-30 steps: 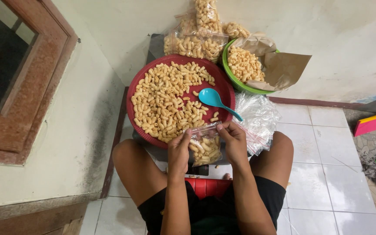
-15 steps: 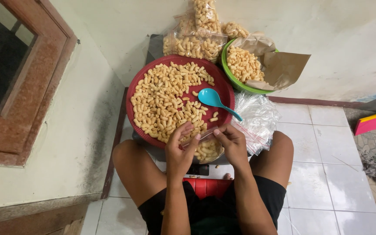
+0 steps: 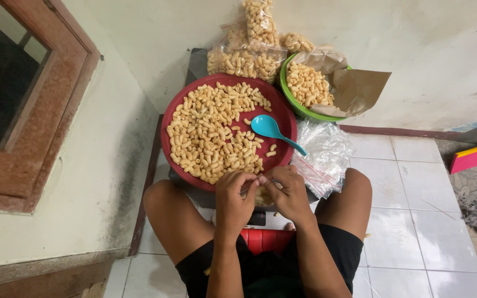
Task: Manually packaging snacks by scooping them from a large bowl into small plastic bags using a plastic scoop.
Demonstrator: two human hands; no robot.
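Observation:
My left hand [image 3: 234, 197] and my right hand [image 3: 284, 190] are pressed together over a small clear bag of macaroni snacks [image 3: 261, 194], fingertips pinching along its top edge. The bag is mostly hidden beneath the hands. Just beyond them sits a round red tray [image 3: 174, 108] spread with loose macaroni snacks [image 3: 212, 135], and a light blue plastic spoon [image 3: 271, 130] lies on its right side. I sit cross-legged on the floor with the tray in front of my knees.
A green bowl [image 3: 287, 94] lined with brown paper holds more snacks. Filled clear bags [image 3: 245, 52] lean on the wall behind the tray. A heap of empty clear bags [image 3: 326, 154] lies right of the tray. A pink dustpan [image 3: 475, 157] and mop sit far right.
The bag was held up open-faced between both hands; now the hands have come together over it and lowered it toward my lap, covering most of it.

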